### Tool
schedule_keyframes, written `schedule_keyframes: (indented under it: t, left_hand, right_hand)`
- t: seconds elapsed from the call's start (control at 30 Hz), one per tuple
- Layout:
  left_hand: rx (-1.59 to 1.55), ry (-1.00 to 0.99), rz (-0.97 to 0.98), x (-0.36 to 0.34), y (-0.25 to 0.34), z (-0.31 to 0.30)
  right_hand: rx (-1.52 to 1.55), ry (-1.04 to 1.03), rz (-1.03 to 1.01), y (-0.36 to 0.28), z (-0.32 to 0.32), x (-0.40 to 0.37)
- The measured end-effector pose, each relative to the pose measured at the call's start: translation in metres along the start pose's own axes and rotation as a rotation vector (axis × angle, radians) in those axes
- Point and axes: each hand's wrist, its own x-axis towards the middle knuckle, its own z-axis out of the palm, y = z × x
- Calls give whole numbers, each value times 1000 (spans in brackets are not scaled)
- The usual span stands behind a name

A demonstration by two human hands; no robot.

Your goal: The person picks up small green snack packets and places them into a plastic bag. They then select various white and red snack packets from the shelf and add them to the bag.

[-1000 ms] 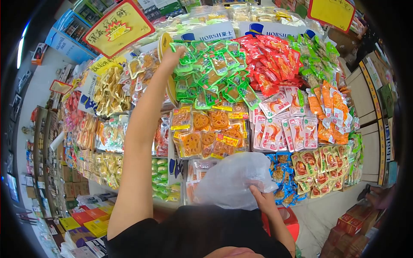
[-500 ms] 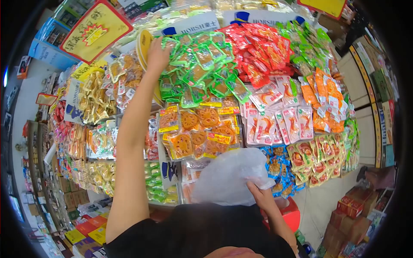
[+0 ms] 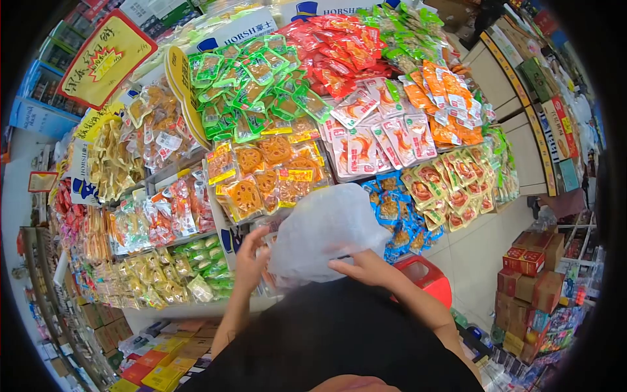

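A translucent white plastic bag (image 3: 326, 228) hangs in front of my body, over the front edge of the snack display. My right hand (image 3: 362, 266) is at the bag's lower right side, gripping its edge, with some fingers hidden by the plastic. Left of the bag, my left hand (image 3: 253, 255) is raised with its fingers apart and nothing in them. Just beyond the bag lie packets of orange lotus-root slices (image 3: 264, 166). Behind these are green packets (image 3: 251, 85), with red packets (image 3: 339, 52) to their right.
Pink-and-white packets (image 3: 379, 130), blue packets (image 3: 392, 209) and cream packets (image 3: 450, 186) fill the display's right side. A red container (image 3: 424, 281) stands below it. Cardboard boxes (image 3: 532, 281) are stacked at the right. A yellow sign (image 3: 108, 59) rises at upper left.
My left hand has come back from the green packets to the bag's left side and opened. The view has shifted, so the display appears farther left.
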Motion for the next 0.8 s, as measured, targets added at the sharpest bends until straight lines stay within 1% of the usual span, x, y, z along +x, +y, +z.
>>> schedule_keyframes:
  t: [0.03,0.07,0.1,0.13,0.17,0.2,0.27,0.3,0.33,0.4,0.47,0.53,0.6,0.63,0.67,0.73,0.77,0.8]
  left_hand:
    - [34,4,49,-11,-3,7]
    - [25,1,54,-18,-5,11]
    - [132,14,156,-24,-6,15]
    - [240,29,259,-30,-7,18]
    - [327,27,256,-34,-6,19]
    - [320,21,262,-37,-6,20]
    - [528,36,346,-41,-8,24]
    - [577,52,356,-41,-12,26]
    - [567,45,362,-40,-20,29]
    - [508,149,270,-38,-31,37]
    - [507,157,241,-35,-40,43]
    - [278,192,138,-29,-57,49]
    - [324,195,145,-30,-59,50]
    - [190,190,116,-29,-63,48]
    - [58,186,86,-27,-61,49]
    - [30,212,102,-28,-53,51]
    - [-6,187,102,-27,-52,49]
    - [-40,165,100,-28,-50,48]
  right_hand:
    - [73,-75,66,-4,2,0]
    - [145,-149,132,-8,3,0]
    - [102,-166,84,-10,5,-1]
    - [93,-164,88,-14,9,-5]
    - [128,-152,74,-19,12,-8]
    - [165,-139,62,-22,15,-12]
    - [163,-129,54,-21,20,-20]
    - [161,-127,38,-19,20,-23]
    - [152,-118,44,-19,20,-28]
    - [176,-110,108,-17,20,-38]
    - [155,-71,137,-16,18,-50]
    - [134,-34,166,-9,16,-58]
    - [66,152,124,3,16,-68]
    - [41,194,187,4,13,-73]
    - [40,197,199,7,12,-77]
    - [-150,446,176,17,10,-82]
    - [-231,477,167,20,7,-83]
    - [-230,472,169,26,5,-82]
